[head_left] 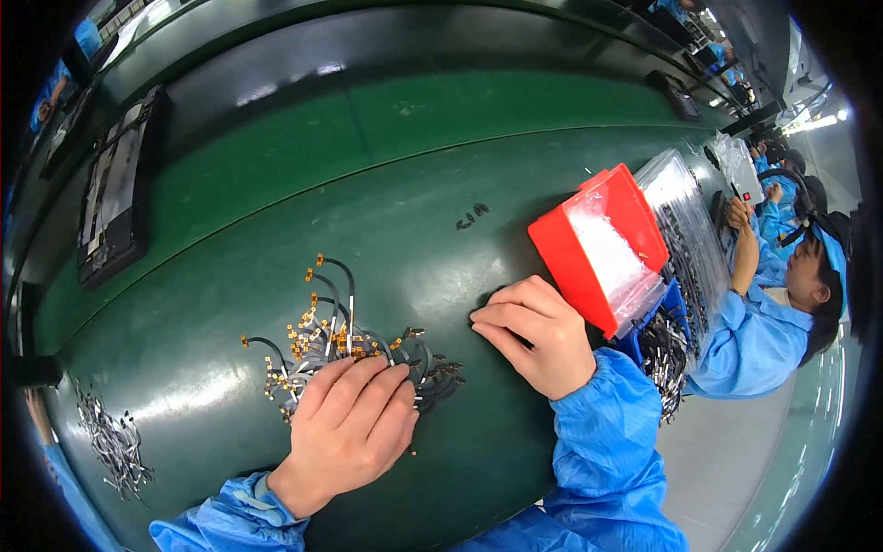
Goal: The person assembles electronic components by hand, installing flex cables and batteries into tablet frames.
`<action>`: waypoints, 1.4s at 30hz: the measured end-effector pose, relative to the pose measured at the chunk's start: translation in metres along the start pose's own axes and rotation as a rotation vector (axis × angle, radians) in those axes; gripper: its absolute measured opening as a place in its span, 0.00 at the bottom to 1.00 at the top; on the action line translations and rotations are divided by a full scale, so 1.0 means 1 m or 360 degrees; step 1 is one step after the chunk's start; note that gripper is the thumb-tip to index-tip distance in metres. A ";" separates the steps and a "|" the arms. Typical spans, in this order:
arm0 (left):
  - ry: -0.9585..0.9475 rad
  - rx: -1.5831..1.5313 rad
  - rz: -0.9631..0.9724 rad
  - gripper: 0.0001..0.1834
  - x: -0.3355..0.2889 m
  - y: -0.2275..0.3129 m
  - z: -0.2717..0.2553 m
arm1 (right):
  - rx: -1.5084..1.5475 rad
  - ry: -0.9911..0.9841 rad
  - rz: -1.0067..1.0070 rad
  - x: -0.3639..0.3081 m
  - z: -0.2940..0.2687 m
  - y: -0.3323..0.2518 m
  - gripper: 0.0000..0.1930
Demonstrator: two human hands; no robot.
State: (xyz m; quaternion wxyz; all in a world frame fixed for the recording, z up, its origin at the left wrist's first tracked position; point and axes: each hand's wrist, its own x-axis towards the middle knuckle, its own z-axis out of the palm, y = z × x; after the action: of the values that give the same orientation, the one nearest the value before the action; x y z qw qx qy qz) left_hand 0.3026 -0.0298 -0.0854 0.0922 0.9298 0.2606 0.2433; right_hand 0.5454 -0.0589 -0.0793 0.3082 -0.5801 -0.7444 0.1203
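Note:
A tangled pile of short dark cables (313, 345) with small gold-coloured connector ends lies on the green table. My left hand (354, 428) rests over the near side of this pile, its fingers stretched forward side by side on the cables; the thumb is hidden. To the right of the pile, my right hand (543, 340) is closed in a pinch just above the table. Something small and dark shows at its fingertips, too small to name. Several cables curve up past my left fingertips, some with a white or silver section.
A red bin (572, 247) with clear plastic bags stands right, beside a blue bin (679, 308) of small parts and clear trays (676, 189). More cables (115, 442) lie far left. A dark tray (120, 184) stands back left. A co-worker in blue (750, 340) sits right.

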 end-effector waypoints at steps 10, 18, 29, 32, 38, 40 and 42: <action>0.0082 0.0004 0.0003 0.08 0.000 -0.001 0.006 | -0.0215 -0.0167 -0.0032 -0.011 -0.014 -0.015 0.13; -0.0127 -0.0013 -0.0046 0.17 0.002 -0.002 0.003 | 0.0016 -0.0031 0.0136 -0.006 -0.005 -0.014 0.09; -0.0173 0.0025 0.0005 0.20 0.000 -0.001 0.002 | -0.0299 0.0112 0.0396 0.003 0.024 -0.026 0.09; -0.0168 0.0080 -0.0019 0.20 -0.001 -0.002 -0.001 | 0.0036 0.0118 0.0519 0.003 0.012 -0.030 0.08; -0.0066 0.0106 0.0076 0.16 -0.004 0.000 0.000 | -0.0007 -0.0072 0.0035 0.001 -0.001 -0.008 0.15; -0.0051 0.0110 0.0097 0.14 -0.003 0.004 -0.004 | 0.0066 -0.0153 -0.0035 0.001 -0.005 -0.006 0.14; 0.0010 0.0105 0.0149 0.10 -0.003 0.004 -0.004 | 0.0056 -0.0162 -0.0016 -0.001 -0.008 -0.002 0.13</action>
State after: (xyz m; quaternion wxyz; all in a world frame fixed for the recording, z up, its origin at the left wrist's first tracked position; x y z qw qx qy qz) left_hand 0.3000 -0.0352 -0.0821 0.0492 0.9427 0.2250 0.2415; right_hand 0.5484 -0.0616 -0.0726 0.2807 -0.5640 -0.7597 0.1613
